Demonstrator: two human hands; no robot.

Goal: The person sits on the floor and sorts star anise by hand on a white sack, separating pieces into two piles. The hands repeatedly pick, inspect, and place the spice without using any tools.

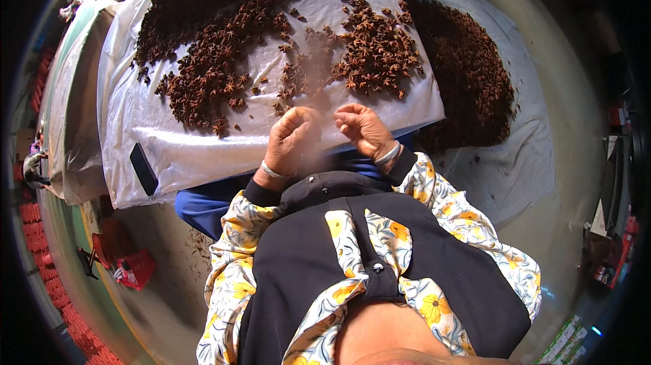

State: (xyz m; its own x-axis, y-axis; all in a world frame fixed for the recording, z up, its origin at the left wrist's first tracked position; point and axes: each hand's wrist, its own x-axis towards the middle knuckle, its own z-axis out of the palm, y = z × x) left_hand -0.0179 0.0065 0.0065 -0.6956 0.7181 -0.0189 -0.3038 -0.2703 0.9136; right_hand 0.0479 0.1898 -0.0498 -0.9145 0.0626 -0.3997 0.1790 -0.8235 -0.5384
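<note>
Both of my hands are raised at the near edge of a table covered by a white plastic sheet [264, 65]. My left hand [291, 137] has its fingers curled, and a blurred patch hides its fingertips. To its right, my right hand [363, 130] is half curled, thumb near the fingers; whether anything small sits in it cannot be made out. Just beyond the right hand lies a loose pile of star anise [376, 52]. Another spread of star anise [203, 87] lies beyond and left of my left hand. A few single pieces are scattered between them.
A dark smartphone [144, 169] lies at the sheet's near left corner. Right of the table, a large heap of star anise [463, 70] rests on a floor sheet [513, 171]. Red plastic containers [135, 269] stand on the floor at left. Stacked red bundles [38, 243] line the far left.
</note>
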